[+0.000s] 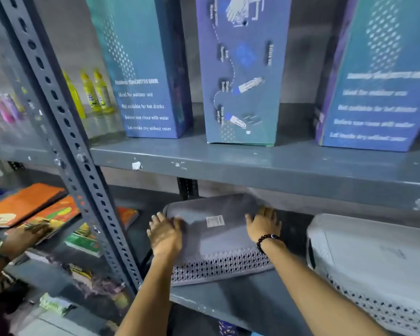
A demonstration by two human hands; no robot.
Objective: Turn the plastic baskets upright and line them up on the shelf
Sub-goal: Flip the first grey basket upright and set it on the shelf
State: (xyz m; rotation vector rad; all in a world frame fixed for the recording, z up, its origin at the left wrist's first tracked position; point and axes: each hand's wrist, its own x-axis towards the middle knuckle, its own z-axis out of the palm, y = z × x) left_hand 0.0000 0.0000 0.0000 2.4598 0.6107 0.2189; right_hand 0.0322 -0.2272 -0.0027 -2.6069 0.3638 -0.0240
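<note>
A grey plastic basket lies upside down on the lower shelf, its flat bottom with a white label facing up and its perforated wall toward me. My left hand grips its left side. My right hand, with a black bead bracelet at the wrist, presses on its right far corner. A white plastic basket lies upside down to the right on the same shelf, untouched.
The upper shelf just above holds three tall blue boxes and yellow bottles. A perforated metal upright stands at the left. Beyond it are books and another person's hand.
</note>
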